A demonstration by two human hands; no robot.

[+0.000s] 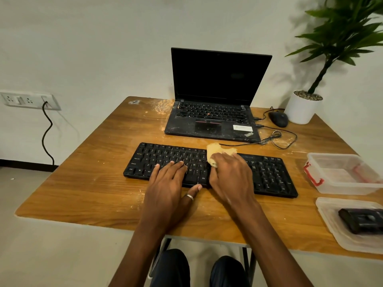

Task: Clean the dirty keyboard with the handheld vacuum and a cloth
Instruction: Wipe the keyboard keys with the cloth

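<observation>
Head view: right hand (230, 177) grips cloth (217, 151) on keyboard (273, 175) — left hand (167, 183) rests flat. Wiping looks half done (vacuuming likely finished).

Single head-worn wide-angle view, forward and down, close over the keyboard (165, 156).

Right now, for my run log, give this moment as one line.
step: cloth wipe | left hand: flat on black keyboard | right hand: holds yellow cloth on middle keys

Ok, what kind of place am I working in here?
Probably an office or home desk setup: a wooden table against a plain wall, holding an open laptop, a mouse and a potted plant.
</observation>
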